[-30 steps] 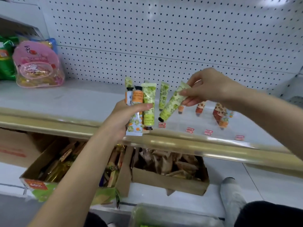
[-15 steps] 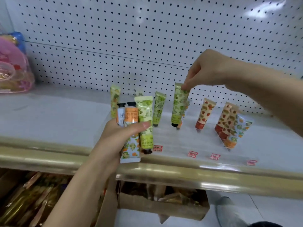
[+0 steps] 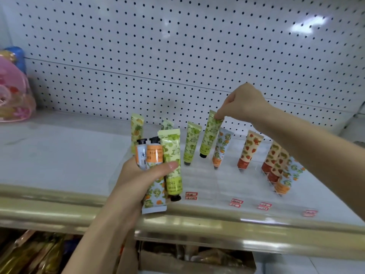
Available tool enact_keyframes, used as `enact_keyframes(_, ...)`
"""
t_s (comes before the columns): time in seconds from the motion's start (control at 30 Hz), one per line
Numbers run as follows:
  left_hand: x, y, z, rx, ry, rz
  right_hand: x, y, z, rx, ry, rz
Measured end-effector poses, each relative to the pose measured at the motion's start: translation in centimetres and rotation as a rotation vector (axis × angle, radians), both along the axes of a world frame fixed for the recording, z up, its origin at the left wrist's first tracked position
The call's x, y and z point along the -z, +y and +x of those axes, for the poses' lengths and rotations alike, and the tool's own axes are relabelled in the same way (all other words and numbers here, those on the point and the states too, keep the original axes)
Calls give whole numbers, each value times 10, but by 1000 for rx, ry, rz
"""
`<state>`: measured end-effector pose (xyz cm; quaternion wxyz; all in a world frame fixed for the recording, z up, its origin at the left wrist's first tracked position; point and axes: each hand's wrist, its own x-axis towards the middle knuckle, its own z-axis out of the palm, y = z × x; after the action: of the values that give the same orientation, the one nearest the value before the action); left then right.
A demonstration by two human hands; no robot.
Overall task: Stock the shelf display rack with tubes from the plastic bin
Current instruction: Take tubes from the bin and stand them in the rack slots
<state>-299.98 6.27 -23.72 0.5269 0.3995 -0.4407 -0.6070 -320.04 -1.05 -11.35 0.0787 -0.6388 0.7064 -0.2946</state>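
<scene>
Stocking partly done; one tube at the rack, more in reserve.

A green tube is pinched at its crimped top by the right hand, cap down over the clear display rack; whether it is seated cannot be told. A bundle of tubes is gripped in the curled left hand. Several standing tubes are already racked on the shelf. The front rows are judged unfilled. The plastic bin is not seen.

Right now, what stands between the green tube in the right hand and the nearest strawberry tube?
One pale blue orange-print tube stands there, shown in the head view.
</scene>
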Motion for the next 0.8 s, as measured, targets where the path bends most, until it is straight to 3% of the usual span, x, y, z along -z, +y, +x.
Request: enact_keyframes(0.8,7,-6,11,-15,29,-7,34,-23,2,53,146,-6)
